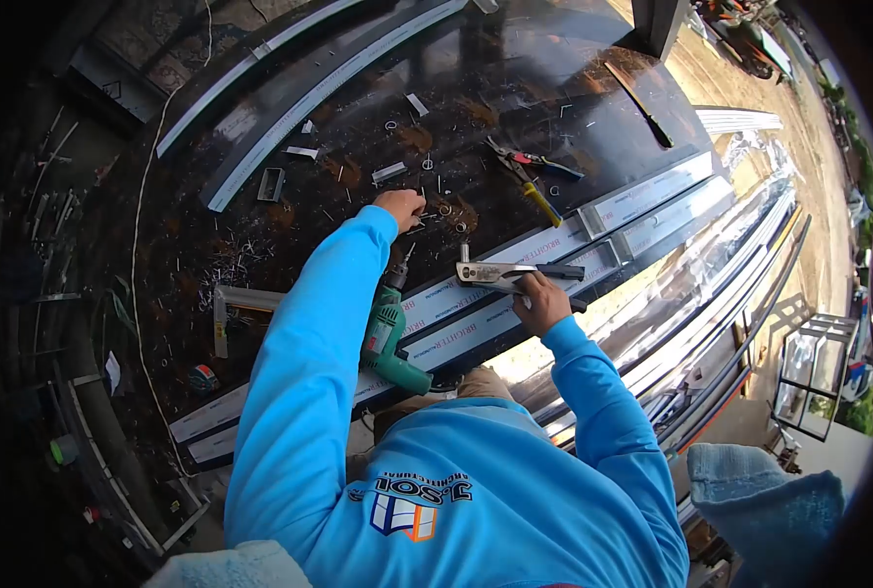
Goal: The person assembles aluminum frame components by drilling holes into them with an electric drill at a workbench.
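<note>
My left hand point(400, 208) reaches onto the dark table, its fingers pinched together beside some small metal bits; what they hold, if anything, is too small to name. My right hand point(542, 306) is wrapped around the handles of a hand riveter point(485, 272), whose head points left above the aluminium profiles point(544, 245). Between my arms, a green power drill point(386, 333) lies across those profiles, its bit toward my left hand. Snips point(527, 181) with red and yellow handles lie on the table beyond the riveter.
Short metal offcuts point(389, 173) and shavings are scattered over the table point(290, 240). Two long profiles point(309, 106) lie at the far left. A long tool with a dark handle point(642, 106) is at the back right. A tape measure point(202, 379) sits near the left edge.
</note>
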Tool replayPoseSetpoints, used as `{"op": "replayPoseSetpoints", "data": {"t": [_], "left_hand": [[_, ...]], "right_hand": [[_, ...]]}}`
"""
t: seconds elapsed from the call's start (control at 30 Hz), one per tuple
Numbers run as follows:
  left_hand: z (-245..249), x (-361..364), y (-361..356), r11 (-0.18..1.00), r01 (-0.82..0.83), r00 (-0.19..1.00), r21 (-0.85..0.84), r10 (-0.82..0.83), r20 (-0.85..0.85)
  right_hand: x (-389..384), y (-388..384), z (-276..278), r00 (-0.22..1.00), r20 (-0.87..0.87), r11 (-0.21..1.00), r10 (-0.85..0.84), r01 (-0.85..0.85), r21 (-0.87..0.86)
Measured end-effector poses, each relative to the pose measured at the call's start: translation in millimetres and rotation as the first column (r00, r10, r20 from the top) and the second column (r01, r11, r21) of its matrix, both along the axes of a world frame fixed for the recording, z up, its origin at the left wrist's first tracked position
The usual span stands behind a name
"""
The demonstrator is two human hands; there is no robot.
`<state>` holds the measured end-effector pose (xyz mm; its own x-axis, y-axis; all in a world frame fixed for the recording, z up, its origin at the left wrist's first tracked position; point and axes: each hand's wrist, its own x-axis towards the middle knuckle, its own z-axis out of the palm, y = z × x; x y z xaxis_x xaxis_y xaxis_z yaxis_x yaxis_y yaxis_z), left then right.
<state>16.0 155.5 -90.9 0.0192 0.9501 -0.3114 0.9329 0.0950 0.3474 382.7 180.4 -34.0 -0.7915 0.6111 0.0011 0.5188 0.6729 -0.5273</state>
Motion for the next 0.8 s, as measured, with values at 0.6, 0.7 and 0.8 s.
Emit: {"op": "replayPoseSetpoints", "data": {"t": [0.6, 0.7, 0.8], "left_hand": [[207.8, 121.2, -94.0, 0.543, -0.821, -0.216, -0.176, -0.011, 0.976], [213.4, 128.2, -120.2, 0.425, -0.889, -0.221, -0.17, -0.074, 0.972], [208.9, 128.0, -140.4, 0.342, -0.925, -0.218, -0.165, -0.121, 0.968]], "right_hand": [[-72.3, -5.2, 92.6, 0.777, -0.507, 0.194, -0.372, -0.469, -0.861], [-89.0, -17.3, 98.8, 0.822, -0.505, 0.141, -0.264, -0.485, -0.863], [-95.2, -29.4, 83.6, 0.832, -0.506, 0.106, -0.227, -0.495, -0.862]]}}
